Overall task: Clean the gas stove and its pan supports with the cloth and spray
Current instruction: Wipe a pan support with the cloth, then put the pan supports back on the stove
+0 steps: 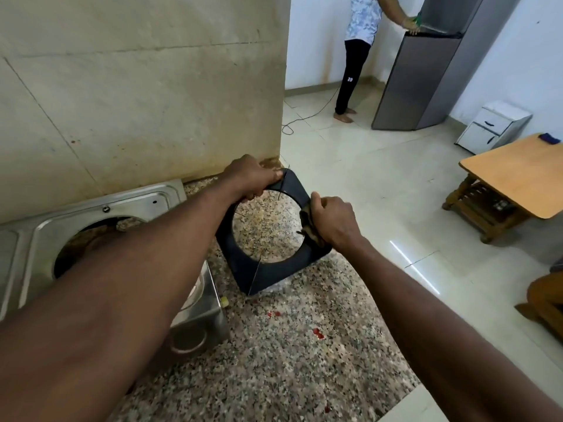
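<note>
A black square pan support [268, 274] with a round opening is held tilted above the granite counter [289, 345]. My left hand [248, 175] grips its far top corner. My right hand [330, 222] presses a dark, crumpled cloth [307, 225] against the support's right side. The steel gas stove [100, 208] sits at the left against the wall, its burner opening bare and partly hidden by my left forearm. No spray bottle is in view.
A few red spots [316, 332] mark the counter, whose edge drops to the tiled floor on the right. A person [356, 56] stands at a grey fridge [432, 71] far back. A wooden table [511, 178] stands at the right.
</note>
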